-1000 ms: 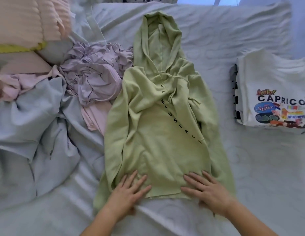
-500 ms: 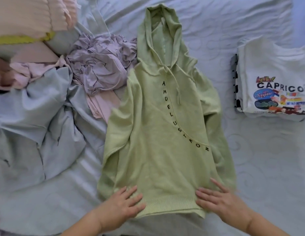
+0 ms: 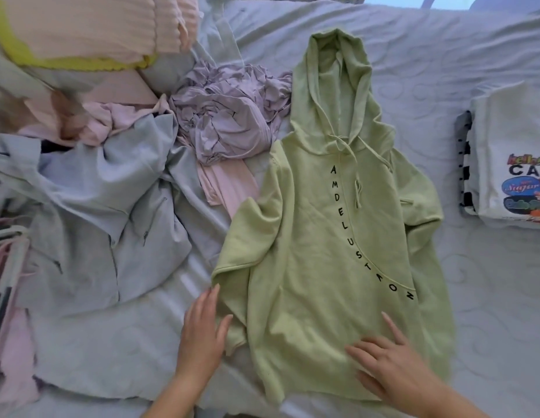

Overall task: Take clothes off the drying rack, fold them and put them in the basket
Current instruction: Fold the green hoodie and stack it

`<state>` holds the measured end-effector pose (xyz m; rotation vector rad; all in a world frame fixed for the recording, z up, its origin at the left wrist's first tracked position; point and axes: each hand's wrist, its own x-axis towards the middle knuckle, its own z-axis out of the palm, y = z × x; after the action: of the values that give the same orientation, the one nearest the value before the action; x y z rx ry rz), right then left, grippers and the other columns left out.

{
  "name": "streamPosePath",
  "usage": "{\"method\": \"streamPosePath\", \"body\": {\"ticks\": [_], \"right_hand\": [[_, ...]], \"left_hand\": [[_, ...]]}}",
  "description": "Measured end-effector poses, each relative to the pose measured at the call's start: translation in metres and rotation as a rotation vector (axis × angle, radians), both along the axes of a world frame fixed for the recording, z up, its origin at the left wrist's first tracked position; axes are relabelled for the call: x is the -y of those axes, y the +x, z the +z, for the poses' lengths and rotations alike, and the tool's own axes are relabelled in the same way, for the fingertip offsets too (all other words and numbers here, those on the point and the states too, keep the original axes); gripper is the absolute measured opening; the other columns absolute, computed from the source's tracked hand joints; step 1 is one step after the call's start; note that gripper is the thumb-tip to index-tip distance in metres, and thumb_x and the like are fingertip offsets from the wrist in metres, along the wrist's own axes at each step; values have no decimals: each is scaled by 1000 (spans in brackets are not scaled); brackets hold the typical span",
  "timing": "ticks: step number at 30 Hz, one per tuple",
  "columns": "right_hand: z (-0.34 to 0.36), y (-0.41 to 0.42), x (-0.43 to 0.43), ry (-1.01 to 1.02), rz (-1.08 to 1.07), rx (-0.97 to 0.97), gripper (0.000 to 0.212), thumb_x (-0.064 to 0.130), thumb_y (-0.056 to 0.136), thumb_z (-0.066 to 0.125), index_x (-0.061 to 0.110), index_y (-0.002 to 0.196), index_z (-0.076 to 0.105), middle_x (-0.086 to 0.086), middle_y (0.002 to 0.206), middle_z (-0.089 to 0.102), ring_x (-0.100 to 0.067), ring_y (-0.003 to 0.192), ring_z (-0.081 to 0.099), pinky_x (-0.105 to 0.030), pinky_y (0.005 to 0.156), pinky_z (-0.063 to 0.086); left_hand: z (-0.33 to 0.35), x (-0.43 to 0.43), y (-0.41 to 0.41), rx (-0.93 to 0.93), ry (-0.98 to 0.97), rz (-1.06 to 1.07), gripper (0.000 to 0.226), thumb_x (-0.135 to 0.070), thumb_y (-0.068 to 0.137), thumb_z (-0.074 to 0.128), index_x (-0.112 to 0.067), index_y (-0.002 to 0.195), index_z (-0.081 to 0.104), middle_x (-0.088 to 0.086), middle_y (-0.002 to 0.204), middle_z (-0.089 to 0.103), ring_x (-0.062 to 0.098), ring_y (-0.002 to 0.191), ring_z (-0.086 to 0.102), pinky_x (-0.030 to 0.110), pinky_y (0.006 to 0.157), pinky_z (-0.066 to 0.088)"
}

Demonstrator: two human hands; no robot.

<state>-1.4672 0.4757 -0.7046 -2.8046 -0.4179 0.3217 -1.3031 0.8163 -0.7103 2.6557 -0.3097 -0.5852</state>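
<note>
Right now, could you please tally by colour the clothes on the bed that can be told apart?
Green: 1, hoodie
Lilac: 1, crumpled garment
White: 1, folded tee
Black-and-white: 1, patterned piece at the tee's edge
Pale pink: 1, ribbed piece
Total: 5. The grey and pink heap at left is too tangled to count.

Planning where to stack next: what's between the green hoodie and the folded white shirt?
Head view: between hoodie and shirt, bare sheet and a striped garment's edge.
</note>
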Motion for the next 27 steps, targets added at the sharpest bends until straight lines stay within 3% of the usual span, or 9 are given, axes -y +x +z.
{"method": "streamPosePath", "body": {"ticks": [3,7,12,14,17,19,22,27], "right_hand": [[5,52,-39,26,-70,64,41,44,99,33,28,117,66,10,108,69,-14,102,65,-60,109,23],[12,127,-100,118,-108,186,36,37,95,45,29,128,57,4,121,66,-15,113,60,-61,107,26],[3,198,-153,133,-115,237,49,21,84,50,29,132,54,-1,130,60,-20,120,56,-57,110,25],[-5,216,-160,43,-53,203,54,17,80,45,30,132,51,0,130,60,-21,120,57,-55,111,19],[-17,236,-156,16,-60,215,39,19,80,45,27,113,65,7,115,67,-19,106,64,-58,110,19],[-16,246,-154,51,-131,254,28,25,82,50,28,99,71,10,106,70,-18,94,67,-58,109,22],[-8,257,-160,82,-151,342,22,28,85,56,28,96,75,11,101,72,-19,87,67,-63,105,28],[-9,269,-187,30,-71,226,31,31,79,51,28,100,73,0,111,69,-23,95,66,-62,106,27]], "left_hand": [[-9,-8,6,-124,52,106,76,-35,89,64,-17,150,24,9,150,36,26,137,31,36,112,28],[-18,-6,5,-207,-8,103,83,-28,86,67,-21,152,18,4,137,48,23,124,45,35,104,39],[-3,-12,19,-256,-167,218,60,-18,94,53,-19,148,27,4,137,51,21,121,51,30,94,44],[18,-26,38,-195,-228,281,53,-16,95,51,-17,145,34,0,116,58,17,100,58,24,80,43],[56,-62,84,44,-272,345,49,-23,90,51,-19,139,44,-15,89,52,8,70,52,24,62,39],[85,-92,120,198,-279,325,51,-27,87,54,-23,137,44,-16,89,52,9,68,53,22,58,41],[119,-133,168,322,-294,250,52,-22,89,64,-24,136,41,-19,94,50,7,68,51,17,58,42],[97,-182,230,361,-20,143,53,-18,89,63,-15,137,41,-11,92,50,14,81,50,36,67,45]]}}
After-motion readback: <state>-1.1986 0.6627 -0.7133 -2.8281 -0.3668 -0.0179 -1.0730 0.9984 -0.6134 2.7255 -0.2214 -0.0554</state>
